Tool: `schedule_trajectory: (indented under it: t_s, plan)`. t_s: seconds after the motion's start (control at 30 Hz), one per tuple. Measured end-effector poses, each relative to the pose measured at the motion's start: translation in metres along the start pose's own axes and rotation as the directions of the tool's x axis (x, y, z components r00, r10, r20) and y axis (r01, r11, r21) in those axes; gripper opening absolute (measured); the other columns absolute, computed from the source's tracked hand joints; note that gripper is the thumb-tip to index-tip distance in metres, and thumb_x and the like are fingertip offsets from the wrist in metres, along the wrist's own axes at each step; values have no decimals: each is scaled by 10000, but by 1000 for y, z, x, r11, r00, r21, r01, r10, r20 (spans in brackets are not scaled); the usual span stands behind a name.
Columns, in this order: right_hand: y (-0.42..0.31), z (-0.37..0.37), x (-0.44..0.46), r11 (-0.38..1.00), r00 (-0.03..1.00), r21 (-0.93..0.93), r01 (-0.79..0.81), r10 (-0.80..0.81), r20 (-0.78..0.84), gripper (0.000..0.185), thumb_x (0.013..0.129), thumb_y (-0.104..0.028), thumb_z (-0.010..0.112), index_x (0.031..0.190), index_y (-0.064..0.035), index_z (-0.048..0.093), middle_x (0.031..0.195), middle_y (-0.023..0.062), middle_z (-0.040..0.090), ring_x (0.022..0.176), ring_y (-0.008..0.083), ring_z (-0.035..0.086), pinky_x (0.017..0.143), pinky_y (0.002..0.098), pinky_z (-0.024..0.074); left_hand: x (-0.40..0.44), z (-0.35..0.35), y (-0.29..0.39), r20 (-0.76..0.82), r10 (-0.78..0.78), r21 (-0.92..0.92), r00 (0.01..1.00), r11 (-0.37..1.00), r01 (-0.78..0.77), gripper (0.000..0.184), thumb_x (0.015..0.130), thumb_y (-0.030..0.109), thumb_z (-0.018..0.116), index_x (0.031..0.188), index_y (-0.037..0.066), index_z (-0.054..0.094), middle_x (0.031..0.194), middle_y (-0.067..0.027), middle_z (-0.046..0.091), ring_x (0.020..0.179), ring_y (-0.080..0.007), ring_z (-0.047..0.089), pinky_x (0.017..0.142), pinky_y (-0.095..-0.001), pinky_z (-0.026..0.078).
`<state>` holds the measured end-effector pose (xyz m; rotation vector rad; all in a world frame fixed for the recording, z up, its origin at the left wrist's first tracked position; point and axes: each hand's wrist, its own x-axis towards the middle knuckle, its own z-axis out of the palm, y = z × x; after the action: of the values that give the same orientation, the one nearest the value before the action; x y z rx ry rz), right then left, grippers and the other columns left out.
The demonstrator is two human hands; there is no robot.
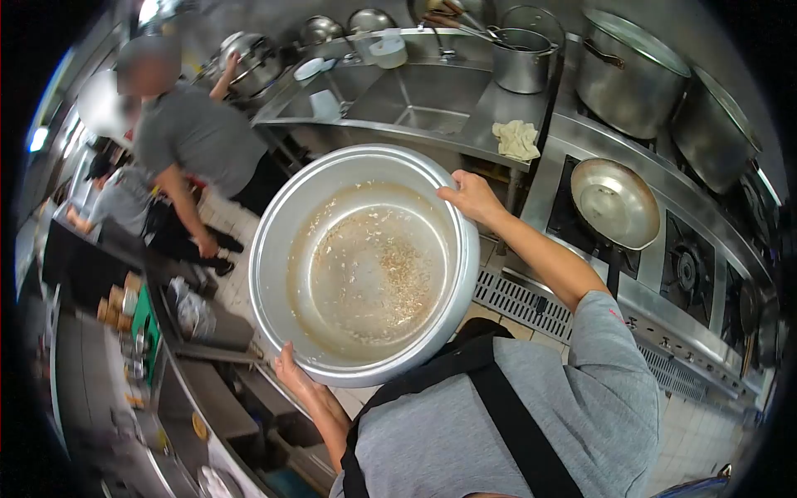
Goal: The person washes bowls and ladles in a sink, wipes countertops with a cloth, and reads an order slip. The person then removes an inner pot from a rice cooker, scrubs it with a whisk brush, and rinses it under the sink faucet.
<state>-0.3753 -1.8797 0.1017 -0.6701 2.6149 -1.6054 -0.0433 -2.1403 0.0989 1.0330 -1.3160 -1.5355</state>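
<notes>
A large round metal pot (pixel 270 249) is held up in front of my body, its open top facing me. Cloudy water and scattered pale and brownish bits, perhaps rice grains, lie in its bottom. My right hand (pixel 473 197) grips the rim at the upper right, thumb over the edge. At the lower left, my left hand (pixel 297 373) holds the pot's side near the rim; some of its fingers are hidden under the pot.
Ahead stands a steel double sink (pixel 432 91); a crumpled cloth (pixel 516 139) lies at its right end. On the right, a stove (pixel 540 199) carries a frying pan (pixel 616 203) and big stockpots (pixel 633 75). A co-worker (pixel 199 133) stands at the left, another person (pixel 124 195) beyond.
</notes>
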Motion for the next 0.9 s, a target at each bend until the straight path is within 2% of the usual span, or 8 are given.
schedule_trajectory:
  t_s: [0.03,0.17,0.43,0.57,0.7,0.77,0.87,0.9]
  plan:
    - [7,-2,13,1000,999,-12,-6,6,-47,458,666,-362,614,803,73,569,729,233,596,712,323,599,672,382,456,25,18,-1,62,-2,38,998,999,0,227,791,127,568,922,-55,533,826,-150,582,672,-211,590,611,-307,479]
    - [42,-5,74,992,980,43,-121,126,-152,456,679,-369,626,765,73,554,677,209,576,660,308,582,647,383,448,117,115,-17,249,-37,-119,968,990,69,235,775,103,566,950,-46,520,854,-133,584,680,-215,590,606,-312,478]
    - [100,10,190,971,929,-13,-239,225,-293,493,694,-383,610,818,93,576,742,256,594,721,346,600,664,395,456,246,262,-42,377,-12,-57,926,998,36,316,747,121,576,1002,-57,521,877,-150,584,715,-230,585,668,-340,479]
    - [99,29,250,974,952,-67,-216,194,-238,536,718,-450,607,861,66,582,735,231,605,672,322,609,613,380,471,317,298,-52,425,-110,-8,898,992,125,336,743,145,574,1011,-50,523,903,-144,582,771,-234,581,689,-339,471]
    - [90,45,310,937,945,124,-328,324,56,535,792,-487,551,883,38,593,739,167,619,555,219,593,498,315,468,436,326,-85,470,-329,80,819,940,332,381,755,167,544,1049,-74,506,942,-184,570,763,-290,585,699,-368,477]
    - [97,40,338,919,926,161,-360,331,179,518,830,-485,515,901,21,602,735,123,625,512,172,577,456,286,457,455,351,-76,486,-311,132,817,950,284,407,768,171,523,1061,-110,485,954,-216,565,781,-314,590,717,-389,483]
    - [127,32,369,946,950,88,-312,309,41,437,865,-413,478,932,-4,615,709,92,624,516,182,581,459,296,460,456,382,-54,493,-316,89,810,945,315,418,767,169,522,1055,-130,480,942,-216,567,791,-315,594,725,-393,492]
    - [143,33,379,928,929,-67,-367,369,14,417,865,-413,483,945,-29,625,748,90,636,570,194,599,521,314,484,465,389,-55,502,-316,80,805,944,320,419,763,168,526,1056,-128,482,940,-213,568,783,-311,595,720,-389,494]
